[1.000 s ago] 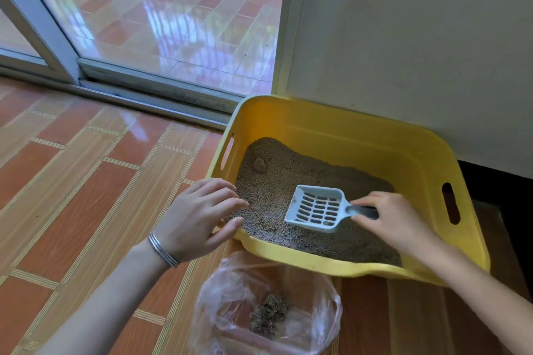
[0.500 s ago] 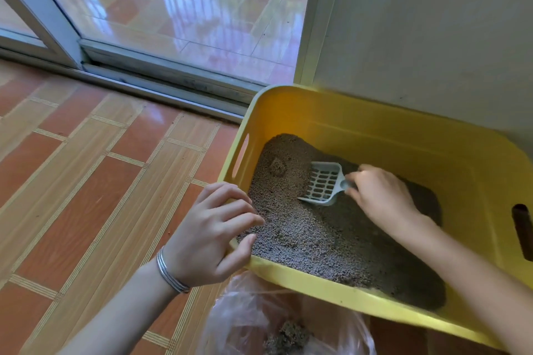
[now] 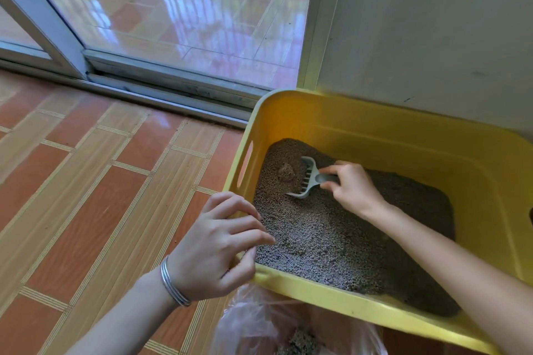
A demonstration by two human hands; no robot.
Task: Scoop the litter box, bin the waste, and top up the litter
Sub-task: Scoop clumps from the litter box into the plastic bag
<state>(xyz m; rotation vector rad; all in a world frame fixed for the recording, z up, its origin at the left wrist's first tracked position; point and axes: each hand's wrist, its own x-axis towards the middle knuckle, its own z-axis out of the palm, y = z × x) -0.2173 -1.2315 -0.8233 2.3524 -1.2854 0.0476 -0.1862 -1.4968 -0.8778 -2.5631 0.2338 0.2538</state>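
Scooping grey litter in a yellow plastic litter box point(image 3: 375, 130) set on a tiled floor beside a wall.

Nearest, a clear plastic bag point(image 3: 259, 323) holding what seems to be clumped waste lies just below the box's near rim. The left hand point(image 3: 216, 245), bangles point(image 3: 173, 282) at its wrist, rests loosely curled at the near-left corner, holding nothing. Farther in, the right hand point(image 3: 352, 190) grips the grey slotted plastic scoop point(image 3: 305, 179), tilted into the litter point(image 3: 331, 239) beside a small clump point(image 3: 286, 172). Beyond stands a sliding glass door point(image 3: 178, 8).

Glossy yellow plastic litter box point(image 3: 375, 135) holds coarse granular litter point(image 3: 331, 239) on shiny tiles point(image 3: 86, 181).
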